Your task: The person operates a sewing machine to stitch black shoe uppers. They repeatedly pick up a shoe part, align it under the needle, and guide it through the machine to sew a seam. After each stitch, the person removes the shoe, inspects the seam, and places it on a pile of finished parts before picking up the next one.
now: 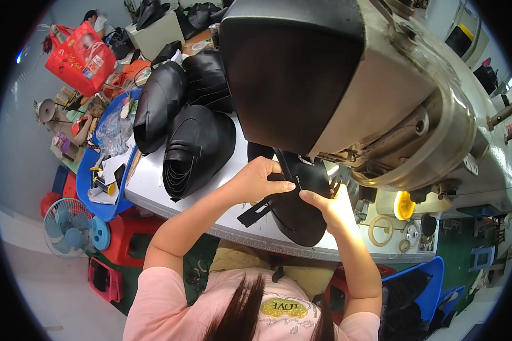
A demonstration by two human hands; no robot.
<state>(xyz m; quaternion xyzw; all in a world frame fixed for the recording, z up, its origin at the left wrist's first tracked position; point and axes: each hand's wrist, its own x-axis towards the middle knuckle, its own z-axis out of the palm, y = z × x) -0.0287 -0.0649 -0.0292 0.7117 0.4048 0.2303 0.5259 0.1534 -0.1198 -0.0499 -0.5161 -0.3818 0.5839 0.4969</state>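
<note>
- how far along?
- black piece [299, 220], centre frame, looks unfinished: its slotted tab [250, 215] juts out loose.
- grip?
- left hand [263, 182] pinches a narrow strap [284, 164]; right hand [337, 209] pinches the piece's edge.

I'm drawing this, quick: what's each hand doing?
Left hand: closed, holding the black piece.
Right hand: closed, holding the same piece's right side.

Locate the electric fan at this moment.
In the head view, the electric fan is at the lower left, below the blue tray and just left of the red stool.
</note>
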